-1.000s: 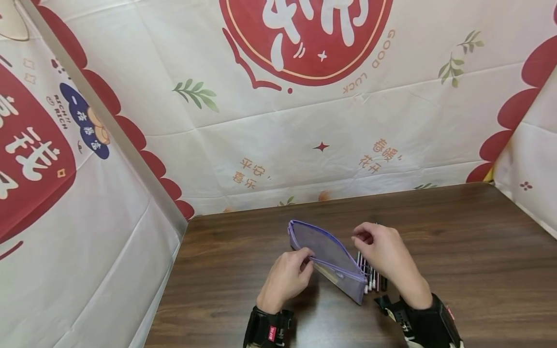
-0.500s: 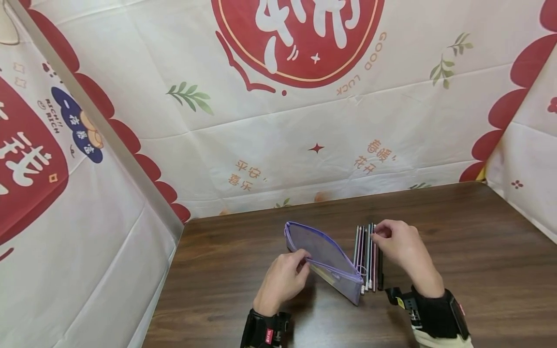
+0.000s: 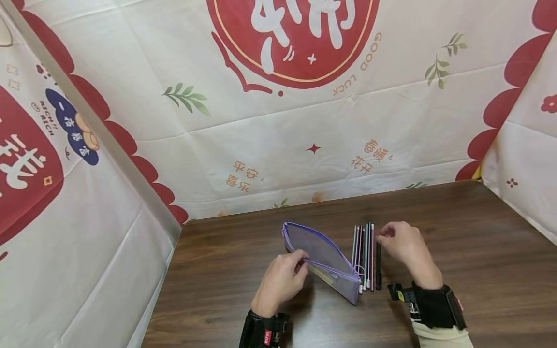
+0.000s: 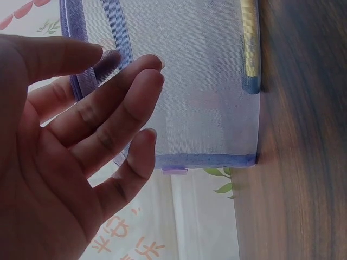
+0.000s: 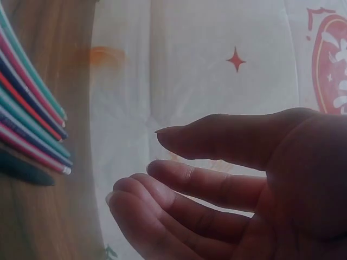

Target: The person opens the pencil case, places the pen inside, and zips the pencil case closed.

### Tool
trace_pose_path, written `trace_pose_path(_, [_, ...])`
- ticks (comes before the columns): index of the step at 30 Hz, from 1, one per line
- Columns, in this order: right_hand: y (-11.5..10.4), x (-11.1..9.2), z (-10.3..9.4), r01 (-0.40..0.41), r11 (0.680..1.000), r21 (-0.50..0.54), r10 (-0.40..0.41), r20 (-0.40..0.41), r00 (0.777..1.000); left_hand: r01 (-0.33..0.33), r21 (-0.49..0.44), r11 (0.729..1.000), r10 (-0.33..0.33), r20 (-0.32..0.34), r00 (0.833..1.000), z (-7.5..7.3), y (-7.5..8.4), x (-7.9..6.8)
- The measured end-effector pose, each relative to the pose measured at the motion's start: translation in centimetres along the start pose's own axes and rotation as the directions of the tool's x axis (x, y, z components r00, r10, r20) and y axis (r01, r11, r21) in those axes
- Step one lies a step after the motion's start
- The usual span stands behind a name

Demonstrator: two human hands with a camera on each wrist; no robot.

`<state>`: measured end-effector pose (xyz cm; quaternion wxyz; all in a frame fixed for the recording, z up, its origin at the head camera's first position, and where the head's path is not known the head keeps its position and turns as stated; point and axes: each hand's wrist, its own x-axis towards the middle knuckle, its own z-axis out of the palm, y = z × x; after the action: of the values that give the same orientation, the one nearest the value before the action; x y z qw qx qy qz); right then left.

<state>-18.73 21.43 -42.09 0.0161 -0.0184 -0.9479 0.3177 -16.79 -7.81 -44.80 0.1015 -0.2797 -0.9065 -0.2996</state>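
A purple mesh pencil case (image 3: 319, 244) stands unzipped on the table, its mouth spread apart. My left hand (image 3: 282, 278) pinches the near zip edge between thumb and forefinger; the other fingers are loosely bent in the left wrist view. Through the mesh there, a yellow stick like a pencil or pen (image 4: 250, 46) shows at the bottom of the case. Several coloured pencils (image 3: 368, 253) lie side by side just right of the case, with a black pen (image 3: 378, 270) at the row's right end. By that pen's far end hovers my right hand (image 3: 404, 246), fingers relaxed and holding nothing.
The brown wooden table (image 3: 470, 251) reaches back to a white printed cloth (image 3: 270, 130). Another cloth panel (image 3: 109, 232) borders the left side, and one hangs at the right. Black camera straps (image 3: 437, 305) wrap both wrists.
My right hand has moved right, from over the pencils to beside the black pen, uncovering the row. My left hand keeps its hold on the case. The head view has shifted slightly.
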Motion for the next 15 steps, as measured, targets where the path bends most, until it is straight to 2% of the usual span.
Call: trace_pose_path(15, [1.2,0.6,0.2,-0.080,0.997,0.009,0.079,0.038,0.996,0.009,0.003,1.000,-0.009,0.010,1.000,0.0,0.0,0.0])
